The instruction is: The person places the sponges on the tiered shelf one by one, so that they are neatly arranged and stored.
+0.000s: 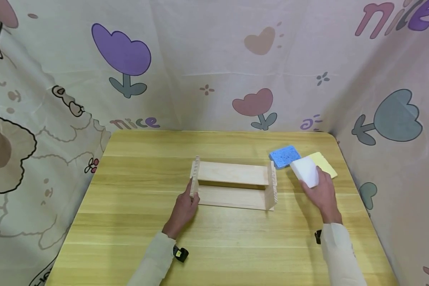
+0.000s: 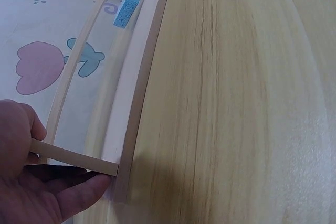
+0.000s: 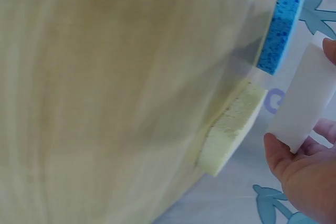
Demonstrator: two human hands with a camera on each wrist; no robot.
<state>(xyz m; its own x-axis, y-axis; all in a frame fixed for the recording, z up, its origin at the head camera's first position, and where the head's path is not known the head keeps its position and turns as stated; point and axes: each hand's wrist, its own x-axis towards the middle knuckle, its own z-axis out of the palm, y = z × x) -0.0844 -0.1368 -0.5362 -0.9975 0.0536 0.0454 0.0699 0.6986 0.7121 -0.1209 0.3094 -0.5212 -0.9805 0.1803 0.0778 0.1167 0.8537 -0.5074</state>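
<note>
A small light-wood rack (image 1: 232,197) with two long boards between two end panels stands on the table. My left hand (image 1: 183,204) grips its left end panel (image 2: 79,158), thumb on one side and fingers on the other. In my right hand (image 1: 323,194) is a white sponge block (image 1: 306,171), pinched by its edges and held above the table in the right wrist view. Behind it lie a blue sponge (image 1: 284,156) and a pale yellow sponge (image 1: 323,164), side by side on the tabletop to the right of the rack.
The wood-grain table (image 1: 128,222) has its far edge against a printed cloth backdrop (image 1: 200,59), which also rises along the left and right sides. Black cameras are strapped to both wrists, above white sleeves (image 1: 151,260).
</note>
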